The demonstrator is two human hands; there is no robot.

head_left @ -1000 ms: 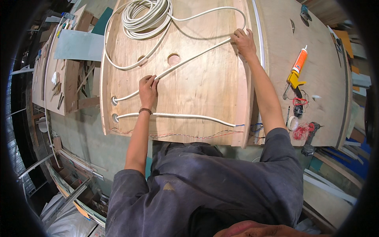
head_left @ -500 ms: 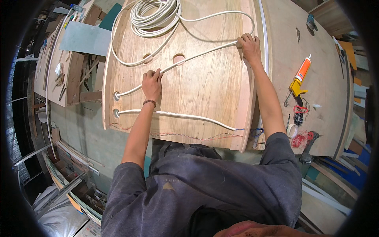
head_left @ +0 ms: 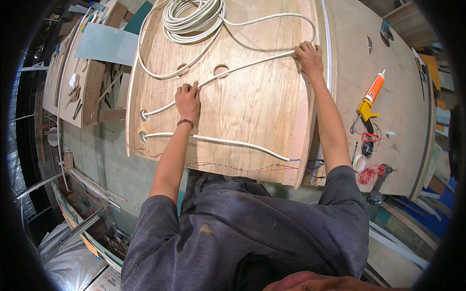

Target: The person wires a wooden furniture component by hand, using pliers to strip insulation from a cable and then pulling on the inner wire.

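A white cable runs slantwise over a wooden panel with raised edges. Its lower left end goes into a round hole near the panel's left edge. My left hand is closed on the cable at mid-left, and my right hand grips it by the right edge strip. Past my right hand the cable loops back to a large coil at the top. Closer to me lies a shorter white cable, coming from a second hole and ending in blue wire at the right; my left forearm crosses over it.
On the plywood table to the right are an orange-and-yellow caulking gun, a roll of tape, tangled red wire, a cordless drill and a green power tool. Two round holes pierce the panel's middle. Thin twisted wires follow its near edge.
Both hands keep their hold on the cable with hardly any movement. The whole view has shifted very slightly.
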